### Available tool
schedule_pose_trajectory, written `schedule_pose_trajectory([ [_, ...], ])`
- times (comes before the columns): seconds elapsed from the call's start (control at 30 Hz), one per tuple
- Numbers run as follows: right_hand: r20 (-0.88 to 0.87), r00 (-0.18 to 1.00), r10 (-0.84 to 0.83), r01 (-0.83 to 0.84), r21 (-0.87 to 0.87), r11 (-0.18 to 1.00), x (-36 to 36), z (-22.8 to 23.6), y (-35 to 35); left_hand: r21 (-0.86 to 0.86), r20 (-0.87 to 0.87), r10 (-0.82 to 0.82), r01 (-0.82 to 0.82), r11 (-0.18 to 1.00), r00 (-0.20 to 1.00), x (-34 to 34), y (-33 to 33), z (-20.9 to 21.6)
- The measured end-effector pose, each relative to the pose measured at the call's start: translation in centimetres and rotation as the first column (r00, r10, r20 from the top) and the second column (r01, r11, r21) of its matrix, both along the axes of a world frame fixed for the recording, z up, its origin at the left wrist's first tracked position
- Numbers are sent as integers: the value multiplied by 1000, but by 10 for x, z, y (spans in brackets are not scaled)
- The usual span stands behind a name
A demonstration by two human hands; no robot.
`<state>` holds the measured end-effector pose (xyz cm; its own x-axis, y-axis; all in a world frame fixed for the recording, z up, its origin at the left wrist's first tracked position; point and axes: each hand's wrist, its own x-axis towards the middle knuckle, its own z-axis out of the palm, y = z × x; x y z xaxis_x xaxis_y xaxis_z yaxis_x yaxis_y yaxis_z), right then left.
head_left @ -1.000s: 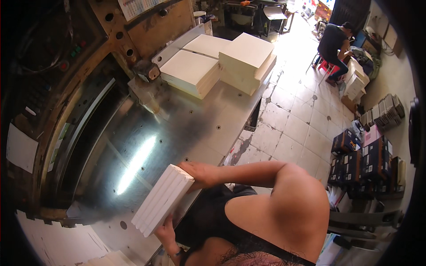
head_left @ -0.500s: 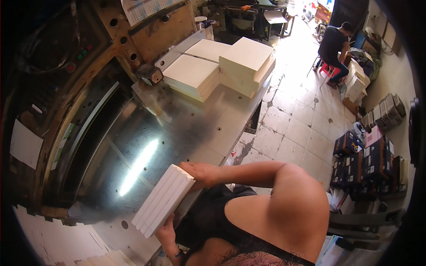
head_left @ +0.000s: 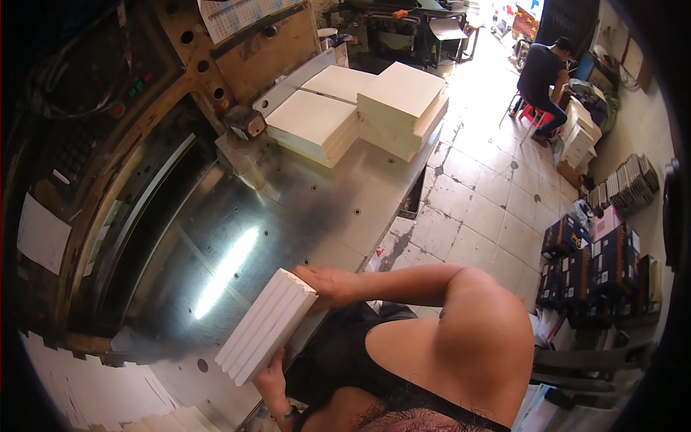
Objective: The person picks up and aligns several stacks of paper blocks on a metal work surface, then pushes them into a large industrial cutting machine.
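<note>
A thick stack of white paper sheets [head_left: 266, 335] stands on edge at the near rim of the shiny metal machine table [head_left: 309, 216]. My right hand [head_left: 327, 284] presses against its far end. My left hand [head_left: 270, 374] grips its near end from below, a band on the wrist. The stack is squeezed between both hands and tilts across the table's edge.
Three stacks of cream paper [head_left: 317, 126] [head_left: 403, 108] [head_left: 338, 81] lie at the table's far end, beside the machine's brown body [head_left: 216, 65]. More white sheets lie at the lower left [head_left: 93, 389]. A person sits by white piles on the tiled floor [head_left: 540, 79]. Dark boxes stand at the right [head_left: 597, 259].
Both hands keep their hold on the stack, which sits slightly lower in the view; nothing else has visibly moved.
</note>
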<state>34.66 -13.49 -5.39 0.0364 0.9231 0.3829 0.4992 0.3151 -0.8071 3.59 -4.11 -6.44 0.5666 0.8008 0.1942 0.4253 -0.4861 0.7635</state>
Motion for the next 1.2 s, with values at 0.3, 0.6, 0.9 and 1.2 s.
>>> schedule_pose_trajectory([
  [0.3, 5, 1000, -4, 4, -12, 1000, 1, 1, 2, -76, -22, 36, -38, 996, 999, -2, 2, -5],
  [0.6, 117, 992, -44, 42, 21, 999, 2, -5, 2, -144, -36, 49, -54, 988, 998, -8, 1, -2],
  [0.9, 143, 989, -34, 39, -30, 999, 5, -2, -1, -96, 30, 127, -124, 988, 991, -15, -7, 10],
  [1.2, 130, 991, 17, 3, -158, 987, 19, 7, -11, -75, 57, 97, -93, 993, 994, -21, -3, 4],
])
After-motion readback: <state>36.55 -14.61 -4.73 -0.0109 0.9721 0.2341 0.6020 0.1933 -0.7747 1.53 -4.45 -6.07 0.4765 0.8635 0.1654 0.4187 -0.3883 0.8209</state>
